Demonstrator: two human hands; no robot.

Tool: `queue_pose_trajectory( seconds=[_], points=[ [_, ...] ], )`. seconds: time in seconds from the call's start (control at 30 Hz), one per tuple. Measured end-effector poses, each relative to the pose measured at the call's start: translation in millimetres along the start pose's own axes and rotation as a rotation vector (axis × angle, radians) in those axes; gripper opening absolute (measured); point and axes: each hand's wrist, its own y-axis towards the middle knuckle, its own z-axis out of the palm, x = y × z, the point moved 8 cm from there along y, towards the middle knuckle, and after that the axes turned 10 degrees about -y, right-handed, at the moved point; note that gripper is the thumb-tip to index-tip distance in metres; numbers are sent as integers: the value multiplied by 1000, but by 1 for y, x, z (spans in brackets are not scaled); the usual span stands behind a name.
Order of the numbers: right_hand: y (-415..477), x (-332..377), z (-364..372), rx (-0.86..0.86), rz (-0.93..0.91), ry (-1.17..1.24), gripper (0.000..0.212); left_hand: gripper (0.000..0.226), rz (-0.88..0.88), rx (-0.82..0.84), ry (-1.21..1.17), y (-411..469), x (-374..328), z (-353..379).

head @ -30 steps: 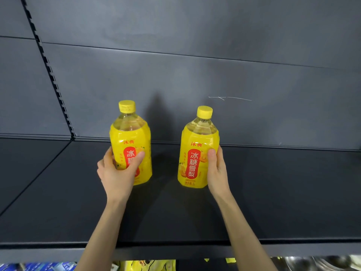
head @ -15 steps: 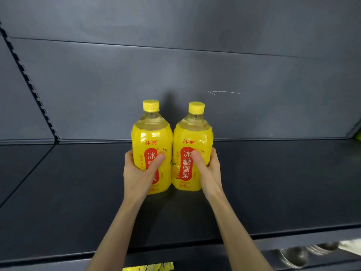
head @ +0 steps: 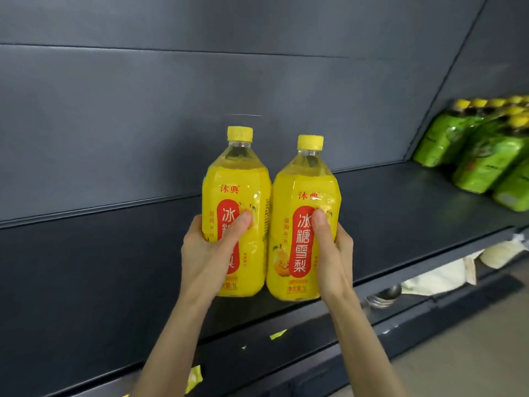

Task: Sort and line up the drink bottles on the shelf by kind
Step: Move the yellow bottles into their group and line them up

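Note:
Two yellow drink bottles with yellow caps and red labels stand side by side, touching, on the dark shelf (head: 114, 267). My left hand (head: 209, 250) grips the left yellow bottle (head: 237, 196), thumb across its label. My right hand (head: 332, 250) grips the right yellow bottle (head: 303, 210) the same way. Both bottles are upright near the shelf's front half. Several green-wrapped bottles (head: 481, 150) with yellow caps stand at the far right of the same shelf.
The dark back panel (head: 200, 96) rises behind the bottles. Bare shelf stretches to the left and between the yellow pair and the green bottles. Below the front edge (head: 400, 276) lie pale bags (head: 446, 270) and a metal object (head: 383, 295).
The two bottles, apart a second ago, came together and now sit closer to the shelf's front. The view has swung right, bringing the green bottles into sight.

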Motion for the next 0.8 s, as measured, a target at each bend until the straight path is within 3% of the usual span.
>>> queue_pose_trajectory(
  seconds=[0.4,0.53,0.8],
  points=[
    [-31,1,-288,-286,6,-108,40,69,-51,216,-62,-117,64,246],
    [-33,-2,-366,-364,27,-111,54,65,-62,271,-77,-150,76,314],
    [-2,-5,-471,-411,21,-84,54,64,-10,353,-71,-156,78,430]
  ],
)
